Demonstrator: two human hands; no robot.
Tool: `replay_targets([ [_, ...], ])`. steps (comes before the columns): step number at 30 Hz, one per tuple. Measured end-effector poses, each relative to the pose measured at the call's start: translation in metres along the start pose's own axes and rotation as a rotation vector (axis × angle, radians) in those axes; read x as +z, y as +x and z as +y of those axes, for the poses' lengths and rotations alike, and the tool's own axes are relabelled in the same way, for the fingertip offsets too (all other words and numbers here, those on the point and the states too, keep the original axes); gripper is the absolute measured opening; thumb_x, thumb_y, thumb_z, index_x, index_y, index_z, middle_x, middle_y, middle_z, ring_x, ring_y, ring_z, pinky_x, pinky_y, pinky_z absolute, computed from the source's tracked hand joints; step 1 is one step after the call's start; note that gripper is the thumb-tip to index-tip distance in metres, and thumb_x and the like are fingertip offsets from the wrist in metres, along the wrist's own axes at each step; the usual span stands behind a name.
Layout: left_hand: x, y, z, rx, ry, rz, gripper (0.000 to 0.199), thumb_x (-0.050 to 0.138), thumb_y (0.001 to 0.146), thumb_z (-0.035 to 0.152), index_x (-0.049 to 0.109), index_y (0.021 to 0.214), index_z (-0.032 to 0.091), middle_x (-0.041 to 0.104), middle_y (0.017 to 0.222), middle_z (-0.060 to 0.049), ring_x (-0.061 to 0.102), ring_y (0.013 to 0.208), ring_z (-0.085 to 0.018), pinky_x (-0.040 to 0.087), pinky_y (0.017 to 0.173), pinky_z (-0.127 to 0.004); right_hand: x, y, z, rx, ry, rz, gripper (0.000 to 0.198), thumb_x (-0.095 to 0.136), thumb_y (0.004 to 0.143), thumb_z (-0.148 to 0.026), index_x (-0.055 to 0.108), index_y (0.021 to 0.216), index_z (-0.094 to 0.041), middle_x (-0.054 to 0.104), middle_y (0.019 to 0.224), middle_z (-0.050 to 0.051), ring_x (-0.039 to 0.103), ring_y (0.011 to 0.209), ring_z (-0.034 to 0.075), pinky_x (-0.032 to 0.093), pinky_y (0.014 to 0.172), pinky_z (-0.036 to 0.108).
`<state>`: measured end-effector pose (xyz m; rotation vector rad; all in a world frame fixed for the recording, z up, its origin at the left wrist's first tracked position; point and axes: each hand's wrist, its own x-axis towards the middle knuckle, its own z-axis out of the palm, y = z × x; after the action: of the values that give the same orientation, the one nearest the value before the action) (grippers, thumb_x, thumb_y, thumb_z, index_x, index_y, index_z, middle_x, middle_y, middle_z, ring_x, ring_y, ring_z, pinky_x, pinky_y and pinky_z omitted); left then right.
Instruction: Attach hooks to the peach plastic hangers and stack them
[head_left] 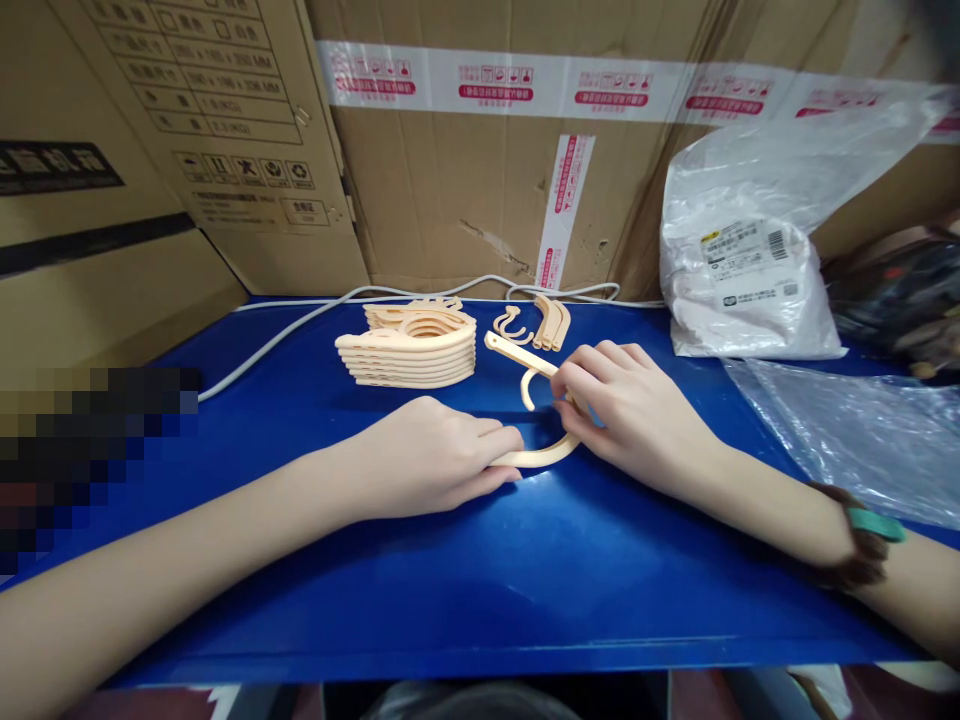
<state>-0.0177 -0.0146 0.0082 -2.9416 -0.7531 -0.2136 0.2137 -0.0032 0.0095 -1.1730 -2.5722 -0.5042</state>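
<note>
Over the middle of the blue table, both hands grip a cream plastic folding hanger [541, 458]. My left hand [442, 455] pinches the end of its lower arm between thumb and fingers. My right hand [619, 410] is closed around the joint, which its fingers hide; the other arm points up and left from there, with the curved hook between the arms. Behind my left hand lies a stack of several folded cream hangers [409, 360]. Loose hooks [512, 328] and loose hanger arms [552, 325] rest just beyond the held hanger.
Cardboard boxes [465, 200] stand along the back and left. A white cable [289, 335] runs across the rear of the blue table [480, 590]. At right are a white plastic bag [742, 270] and a flat clear bag [870, 430]. The left edge is pixelated.
</note>
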Motion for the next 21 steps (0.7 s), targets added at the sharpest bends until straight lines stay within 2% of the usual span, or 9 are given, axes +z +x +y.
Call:
replay_targets([
  [4, -0.001, 0.000, 0.000, -0.006, 0.019, 0.011, 0.023, 0.044, 0.097, 0.035, 0.061, 0.100, 0.019, 0.068, 0.086, 0.001, 0.067, 0.069, -0.018, 0.042, 0.055, -0.027, 0.005, 0.000, 0.005, 0.011, -0.127, -0.059, 0.010, 0.050, 0.089, -0.017, 0.060, 0.092, -0.017, 0.061, 0.095, 0.007, 0.051, 0.086, 0.024, 0.033, 0.074, 0.035],
  [9, -0.001, 0.001, 0.000, -0.006, 0.078, 0.086, 0.021, 0.047, 0.096, 0.032, 0.062, 0.096, 0.017, 0.064, 0.084, 0.001, 0.062, 0.069, -0.016, 0.038, 0.053, -0.027, 0.008, 0.000, 0.007, 0.006, -0.206, -0.088, 0.010, 0.052, 0.087, -0.012, 0.060, 0.092, -0.017, 0.061, 0.092, 0.006, 0.053, 0.085, 0.025, 0.033, 0.073, 0.035],
  [15, 0.001, 0.001, -0.001, -0.018, 0.095, 0.137, 0.021, 0.044, 0.097, 0.027, 0.063, 0.096, 0.018, 0.060, 0.091, -0.001, 0.059, 0.075, -0.015, 0.035, 0.055, -0.026, 0.010, -0.001, 0.009, 0.047, -0.163, -0.072, 0.011, 0.050, 0.089, -0.011, 0.058, 0.096, -0.014, 0.063, 0.088, 0.006, 0.058, 0.083, 0.024, 0.035, 0.074, 0.035],
  [19, 0.001, 0.001, -0.002, -0.055, 0.063, 0.107, 0.022, 0.042, 0.096, 0.024, 0.062, 0.100, 0.018, 0.059, 0.097, -0.002, 0.057, 0.080, -0.015, 0.036, 0.057, -0.026, 0.012, -0.001, 0.011, 0.081, -0.111, -0.090, 0.022, 0.048, 0.091, -0.012, 0.055, 0.112, -0.010, 0.066, 0.092, 0.007, 0.060, 0.085, 0.023, 0.036, 0.077, 0.034],
  [21, 0.001, 0.001, -0.003, -0.067, 0.050, 0.089, 0.022, 0.042, 0.095, 0.022, 0.062, 0.103, 0.018, 0.058, 0.100, -0.002, 0.057, 0.082, -0.015, 0.037, 0.059, -0.027, 0.012, -0.001, 0.012, 0.085, -0.096, -0.106, 0.022, 0.048, 0.091, -0.012, 0.057, 0.111, -0.012, 0.067, 0.094, 0.008, 0.061, 0.087, 0.023, 0.036, 0.078, 0.034],
])
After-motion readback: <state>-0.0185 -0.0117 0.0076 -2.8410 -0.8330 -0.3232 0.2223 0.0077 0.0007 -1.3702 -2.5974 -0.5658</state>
